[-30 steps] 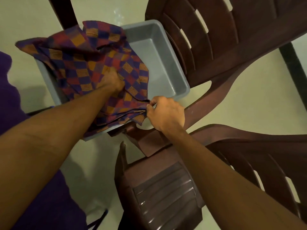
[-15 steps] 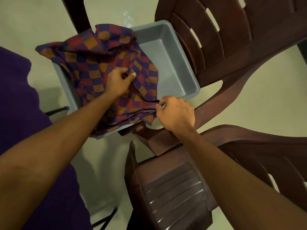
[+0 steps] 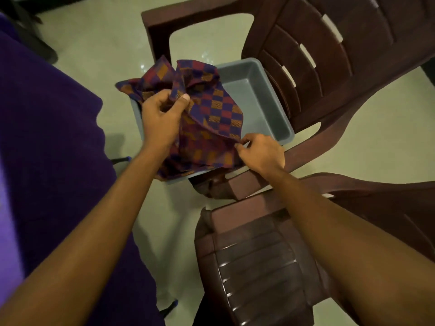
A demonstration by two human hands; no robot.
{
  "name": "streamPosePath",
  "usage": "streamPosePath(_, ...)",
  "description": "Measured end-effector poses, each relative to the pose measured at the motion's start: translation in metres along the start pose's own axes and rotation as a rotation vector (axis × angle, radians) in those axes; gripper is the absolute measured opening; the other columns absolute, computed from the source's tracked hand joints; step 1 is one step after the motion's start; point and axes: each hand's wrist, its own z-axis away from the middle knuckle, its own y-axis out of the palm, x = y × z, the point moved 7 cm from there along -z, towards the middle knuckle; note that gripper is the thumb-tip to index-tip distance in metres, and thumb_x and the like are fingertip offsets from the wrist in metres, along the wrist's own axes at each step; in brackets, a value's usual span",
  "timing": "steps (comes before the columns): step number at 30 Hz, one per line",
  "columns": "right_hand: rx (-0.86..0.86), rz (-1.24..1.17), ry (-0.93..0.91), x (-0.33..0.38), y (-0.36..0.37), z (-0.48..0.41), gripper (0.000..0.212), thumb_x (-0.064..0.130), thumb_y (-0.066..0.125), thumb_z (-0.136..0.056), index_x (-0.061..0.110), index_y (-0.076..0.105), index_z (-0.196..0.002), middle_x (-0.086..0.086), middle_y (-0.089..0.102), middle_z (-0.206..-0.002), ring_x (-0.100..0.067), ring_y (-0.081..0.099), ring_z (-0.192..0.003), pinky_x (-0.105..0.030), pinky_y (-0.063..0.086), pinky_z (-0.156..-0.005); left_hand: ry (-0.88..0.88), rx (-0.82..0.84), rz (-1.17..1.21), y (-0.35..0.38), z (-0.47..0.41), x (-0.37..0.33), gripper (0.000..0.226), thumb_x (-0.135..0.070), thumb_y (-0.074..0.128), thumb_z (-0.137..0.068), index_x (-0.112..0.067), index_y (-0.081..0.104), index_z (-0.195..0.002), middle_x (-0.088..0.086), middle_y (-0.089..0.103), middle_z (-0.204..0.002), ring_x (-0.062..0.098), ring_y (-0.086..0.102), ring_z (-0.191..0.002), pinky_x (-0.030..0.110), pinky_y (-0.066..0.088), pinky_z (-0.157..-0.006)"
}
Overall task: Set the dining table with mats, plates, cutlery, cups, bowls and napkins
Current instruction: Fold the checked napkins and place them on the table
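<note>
Our left hand (image 3: 160,123) grips a bunched fold of the cloth (image 3: 219,114), with the fingers curled round it and the thumb pressed on top. Our right hand (image 3: 263,152), at 4 o'clock from the left, pinches the cloth's near corner between thumb and fingertips. The cloth is chequered in purple, red and orange. It hangs crumpled between the two hands over the 9 o'clock half of the tub (image 3: 256,100), and its lower edge drapes over the tub's 6 o'clock rim. The tub is grey and rectangular, and its bottom shows in the 3 o'clock half. A brown chair (image 3: 329,67) stands at 2 o'clock of the tub, just beside its rim. A second chair (image 3: 259,267) sits at 5 o'clock, below our right forearm. Purple fabric (image 3: 47,137) fills the 9 o'clock side of the view. The floor (image 3: 376,137) is pale and glossy.
</note>
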Motion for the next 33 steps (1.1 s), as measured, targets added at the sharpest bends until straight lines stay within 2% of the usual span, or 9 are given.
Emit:
streamPosePath(4,0.016,-0.017,-0.095,0.004,0.002,0.006,0.033,0.056,0.061,-0.086,0.035,0.073,-0.108,0.005,0.075,-0.099,-0.024,0.068,-0.095,-0.036,0.057,-0.078,-0.250,-0.226,0.141,-0.066,0.052,0.021,0.015,-0.016,0.065,-0.091,-0.021,0.064,-0.078,-0.005,0.066,-0.076,0.014,0.062,-0.073,0.025,0.050,-0.060)
streamPosePath(8,0.030,0.020,-0.307,0.023,0.009,0.014,0.018,0.038,0.065,-0.087,0.028,0.075,-0.099,0.005,0.066,-0.107,-0.023,0.057,-0.107,-0.040,0.052,-0.085,-0.491,-0.344,0.222,-0.106,0.109,0.072,0.006,-0.019,0.065,-0.091,-0.020,0.063,-0.085,0.000,0.068,-0.083,0.013,0.064,-0.072,0.022,0.046,-0.055)
streamPosePath(12,0.021,-0.112,-0.610,0.069,0.017,0.055,0.016,0.035,0.056,-0.076,0.020,0.061,-0.074,0.004,0.064,-0.087,-0.019,0.051,-0.085,-0.041,0.049,-0.073,-0.705,-0.565,0.211,-0.121,0.164,0.127,0.010,-0.012,0.065,-0.080,-0.016,0.061,-0.072,0.004,0.063,-0.068,0.015,0.058,-0.062,0.024,0.041,-0.045)
streamPosePath(15,0.292,0.125,-0.899,0.107,0.047,0.102,0.015,0.035,0.054,-0.070,0.021,0.055,-0.065,0.007,0.057,-0.072,-0.016,0.046,-0.076,-0.036,0.041,-0.068,-0.848,-0.631,0.047,-0.133,0.200,0.166,0.013,-0.015,0.062,-0.083,-0.015,0.061,-0.070,0.006,0.063,-0.071,0.018,0.056,-0.060,0.031,0.045,-0.052)
streamPosePath(17,0.426,0.252,-0.944,0.111,0.062,0.111,0.018,0.036,0.055,-0.067,0.019,0.055,-0.061,0.004,0.056,-0.065,-0.018,0.049,-0.071,-0.035,0.042,-0.065,-0.911,-0.574,-0.058,-0.137,0.208,0.188,0.009,-0.023,0.063,-0.085,-0.014,0.064,-0.084,0.010,0.070,-0.089,0.024,0.063,-0.076,0.038,0.053,-0.068)
streamPosePath(21,0.559,0.249,-0.836,0.108,0.073,0.094,0.018,0.033,0.057,-0.072,0.017,0.061,-0.064,-0.001,0.063,-0.066,-0.022,0.060,-0.069,-0.036,0.052,-0.060,-0.873,-0.475,-0.060,-0.129,0.177,0.204,0.022,-0.016,0.066,-0.084,-0.012,0.056,-0.103,0.008,0.068,-0.106,0.026,0.065,-0.100,0.037,0.053,-0.079)
streamPosePath(25,0.686,0.198,-0.658,0.116,0.076,0.056,0.030,0.051,0.063,-0.085,0.023,0.072,-0.079,0.007,0.071,-0.077,-0.014,0.065,-0.074,-0.036,0.054,-0.067,-0.773,-0.363,-0.422,-0.134,0.128,0.195,0.076,-0.035,0.071,-0.083,-0.017,0.034,-0.147,0.009,0.048,-0.144,0.030,0.051,-0.127,0.049,0.046,-0.104)
streamPosePath(30,0.427,0.000,-0.309,0.090,0.081,-0.023,0.016,0.032,0.066,-0.092,0.021,0.070,-0.104,0.004,0.068,-0.104,-0.016,0.063,-0.092,-0.030,0.049,-0.074,-0.636,-0.250,-0.402,-0.132,0.058,0.193,0.064,-0.035,0.064,-0.090,-0.025,0.036,-0.146,-0.002,0.054,-0.132,0.020,0.058,-0.114,0.039,0.051,-0.095)
streamPosePath(33,0.472,-0.133,-0.076,0.065,0.107,-0.048,0.017,0.025,0.064,-0.090,0.020,0.067,-0.106,0.000,0.068,-0.105,-0.020,0.065,-0.087,-0.037,0.057,-0.080,-0.606,-0.227,-0.365,-0.130,0.029,0.190,0.053,-0.031,0.061,-0.094,-0.022,0.042,-0.143,-0.006,0.056,-0.118,0.014,0.058,-0.101,0.028,0.050,-0.081)
